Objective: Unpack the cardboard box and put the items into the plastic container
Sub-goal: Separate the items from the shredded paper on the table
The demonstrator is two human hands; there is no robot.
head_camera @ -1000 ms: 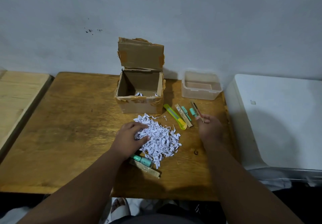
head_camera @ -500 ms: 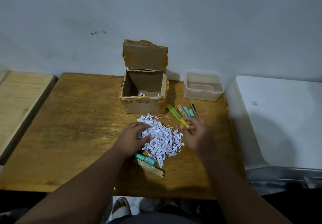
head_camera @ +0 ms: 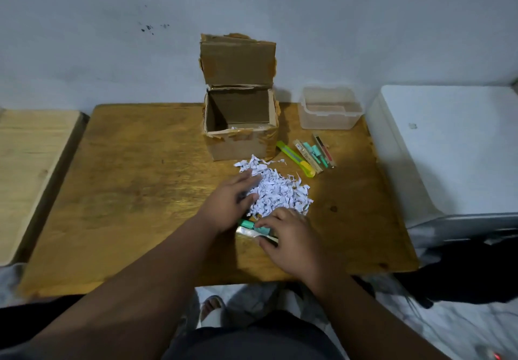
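The right fingers (head_camera: 270,219) curl over a teal tube (head_camera: 246,223) and a flat pack (head_camera: 248,232) at the near edge of the shreds (head_camera: 280,191); I cannot tell whether they grip yet. The left fingers (head_camera: 241,181) lie spread and loose on the heap. Further out, a cutter (head_camera: 295,159) lies beside the box (head_camera: 241,146), and the container (head_camera: 330,121) looks empty at the back of the bench (head_camera: 140,177). The risk, I'd say, is that lifting drags shreds along, or the thin pack slips free.

My wooden bench (head_camera: 134,180) stands against a grey wall (head_camera: 336,17). A paler board (head_camera: 30,163) lies left, a white cabinet (head_camera: 454,146) right.
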